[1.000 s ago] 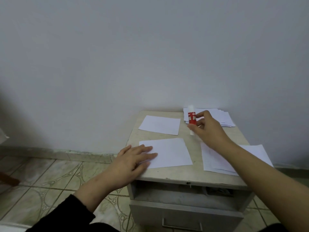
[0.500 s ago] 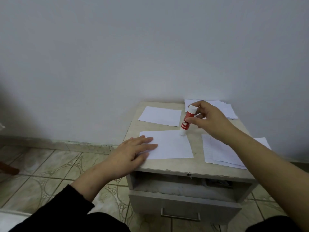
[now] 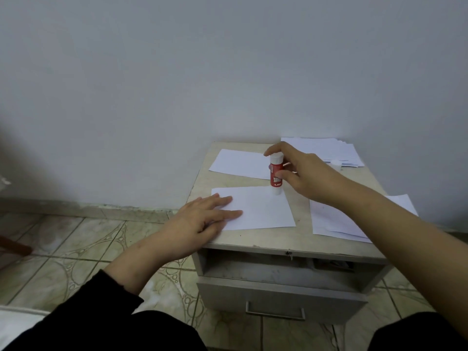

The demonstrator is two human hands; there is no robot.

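Observation:
A red and white glue stick (image 3: pixel 276 173) stands inverted with its tip on the top right corner of a white sheet (image 3: pixel 263 211) lying on a small beige cabinet top (image 3: pixel 298 239). My right hand (image 3: pixel 306 173) grips the stick, index finger over its upper end. My left hand (image 3: pixel 202 219) lies flat with straight fingers on the sheet's left edge. A small white cap (image 3: pixel 336 163) rests by the paper stack at the back right.
Another white sheet (image 3: pixel 240 163) lies at the back left, a paper stack (image 3: pixel 329 148) at the back right, more sheets (image 3: pixel 336 221) at the right. The cabinet's drawer (image 3: pixel 278 297) is pulled partly out. A wall stands right behind; tiled floor (image 3: pixel 76 239) lies to the left.
My right hand carried the glue stick from near the back paper stack down to the near sheet's top right corner and set its tip there. My left hand stayed flat on the sheet.

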